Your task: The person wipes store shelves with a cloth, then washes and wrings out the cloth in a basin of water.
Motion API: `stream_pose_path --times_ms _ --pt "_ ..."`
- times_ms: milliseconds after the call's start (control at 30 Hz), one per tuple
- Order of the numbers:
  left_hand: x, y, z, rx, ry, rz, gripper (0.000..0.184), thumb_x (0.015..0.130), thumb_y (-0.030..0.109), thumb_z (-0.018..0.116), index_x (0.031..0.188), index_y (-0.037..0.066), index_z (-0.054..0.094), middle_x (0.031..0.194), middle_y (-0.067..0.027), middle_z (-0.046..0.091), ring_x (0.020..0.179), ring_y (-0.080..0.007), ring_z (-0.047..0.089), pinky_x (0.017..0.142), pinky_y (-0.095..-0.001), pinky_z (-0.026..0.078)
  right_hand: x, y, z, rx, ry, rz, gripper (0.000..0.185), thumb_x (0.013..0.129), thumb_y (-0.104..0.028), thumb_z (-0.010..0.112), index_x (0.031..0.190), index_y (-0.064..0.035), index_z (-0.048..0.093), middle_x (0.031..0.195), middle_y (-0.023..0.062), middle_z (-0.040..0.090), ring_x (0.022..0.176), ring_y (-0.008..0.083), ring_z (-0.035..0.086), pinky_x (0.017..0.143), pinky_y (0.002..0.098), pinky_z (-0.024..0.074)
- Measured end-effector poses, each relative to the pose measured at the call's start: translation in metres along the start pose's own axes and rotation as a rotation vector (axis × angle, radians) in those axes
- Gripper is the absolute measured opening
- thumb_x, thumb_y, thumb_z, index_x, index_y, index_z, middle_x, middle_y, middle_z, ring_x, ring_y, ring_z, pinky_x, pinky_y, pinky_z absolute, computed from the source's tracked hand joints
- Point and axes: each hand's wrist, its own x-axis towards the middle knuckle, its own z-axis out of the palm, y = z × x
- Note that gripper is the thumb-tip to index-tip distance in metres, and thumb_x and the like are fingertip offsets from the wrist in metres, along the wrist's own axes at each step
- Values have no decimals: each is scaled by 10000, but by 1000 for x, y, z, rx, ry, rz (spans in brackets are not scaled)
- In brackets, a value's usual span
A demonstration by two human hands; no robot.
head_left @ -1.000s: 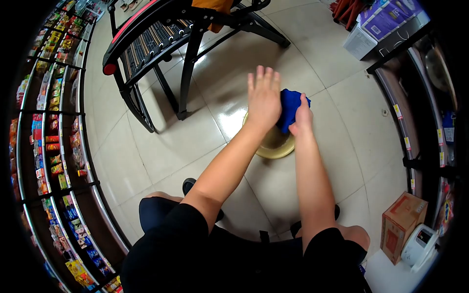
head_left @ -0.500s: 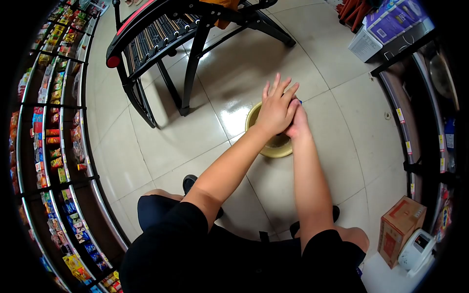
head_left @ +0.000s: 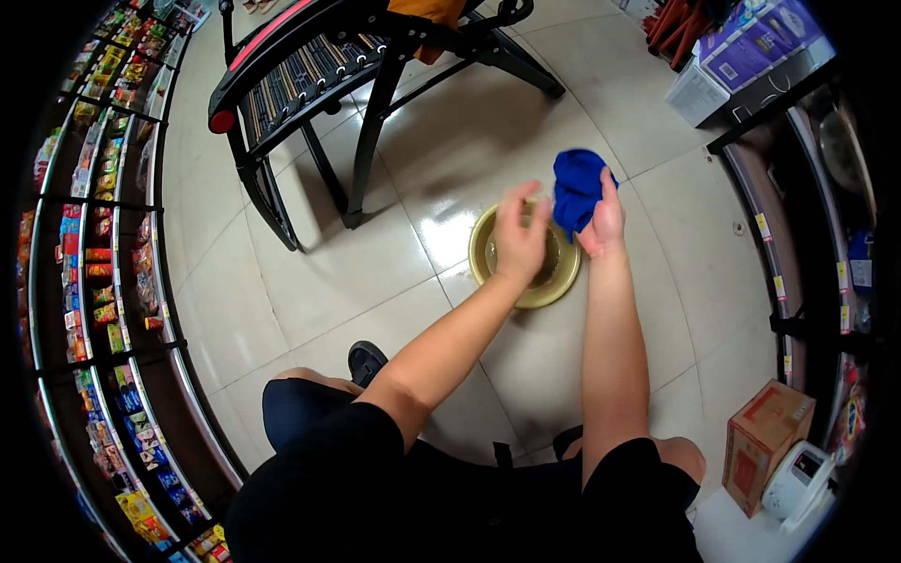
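Observation:
A bunched blue cloth (head_left: 577,185) hangs in my right hand (head_left: 605,223), gripped along its right side, just beyond the basin's right rim. My left hand (head_left: 522,239) is above the yellowish round basin (head_left: 482,272), blurred by motion. Its fingers are apart and slightly curled, and I see nothing in them. Water (head_left: 547,272) shows inside the basin, which stands on the tiled floor between and ahead of my feet. Part of the basin's inside is hidden behind my left hand.
A black folding recliner (head_left: 375,113) stands ahead to the left. Shelves of packaged snacks (head_left: 103,281) line the left side. Rightward are more shelves (head_left: 784,216), a cardboard box (head_left: 765,436), a white appliance (head_left: 798,479) and a purple package (head_left: 760,47).
My hands were pressed together over the basin and have come apart. My right hand has moved right with the blue cloth, which was almost hidden before. My left hand has drawn slightly back.

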Motion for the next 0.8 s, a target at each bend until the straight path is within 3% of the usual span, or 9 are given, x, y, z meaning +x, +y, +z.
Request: stream_pose_path --times_ms 67,133,167,200,300,333,400,667,800 --pt "20 1 14 -623 208 -580 722 1069 645 563 1516 78 538 1411 -148 666 1296 -331 653 1167 -482 478 -1 10 21 -400 66 -21 675 1102 -531 594 1495 17 591 1434 163 699 1303 271 663 1159 398 482" --pt "39 2 -10 -1400 -254 -815 741 1044 697 563 1512 123 535 1428 -139 627 1236 -335 649 1120 -513 503 -24 -4 55 -1260 -263 115 764 1055 -543 659 1529 46 551 1510 180 650 1402 285 601 1213 394 424" --pt "39 12 -12 -1411 -94 -929 832 1028 762 518 1571 133 484 1516 -170 570 1318 -374 618 1156 -564 482 -26 20 52 -1440 -484 -277 782 1044 -493 678 1565 64 503 1572 185 589 1500 281 506 1267 403 352" --pt "39 14 -17 -1543 -311 -834 834 1043 759 471 1608 145 469 1575 -169 544 1449 -387 539 1205 -560 445 -38 18 72 -1548 -484 -314 685 1085 -403 609 1609 17 475 1676 158 487 1600 279 372 1325 455 232" --pt "31 20 -18 -1591 -365 -685 789 1085 699 412 1642 141 441 1641 -171 502 1535 -360 464 1268 -545 372 -28 6 89 -376 -498 -211 882 1089 -610 498 1650 55 359 1733 253 355 1657 376 235 1359 503 150" --pt "29 27 -17 -1622 -322 -702 777 1097 675 399 1654 134 425 1657 -176 490 1549 -355 448 1285 -545 345 -34 -3 105 -375 -505 -209 882 1089 -610 498 1650 55 359 1733 253 355 1657 376 235 1359 503 150" --pt "24 27 -10 -1617 -352 -743 723 1127 614 364 1650 119 427 1670 -155 482 1545 -344 452 1300 -529 322 -47 -22 132 617 -488 75 1036 1057 -726 445 1662 95 267 1751 295 266 1653 427 205 1367 526 139" --pt "37 30 -23 -1821 -551 -378 599 1177 491 302 1635 132 440 1645 -127 501 1518 -329 478 1279 -510 376 -46 3 106 615 -523 203 1162 1039 -794 398 1668 146 133 1773 333 107 1664 460 103 1372 523 126" --pt "50 33 -35 -1625 -349 -564 601 1171 497 344 1616 110 461 1615 -155 532 1494 -352 505 1276 -523 377 -53 -4 96 599 -501 248 1157 1040 -802 378 1670 140 148 1772 330 126 1664 449 122 1370 518 139"
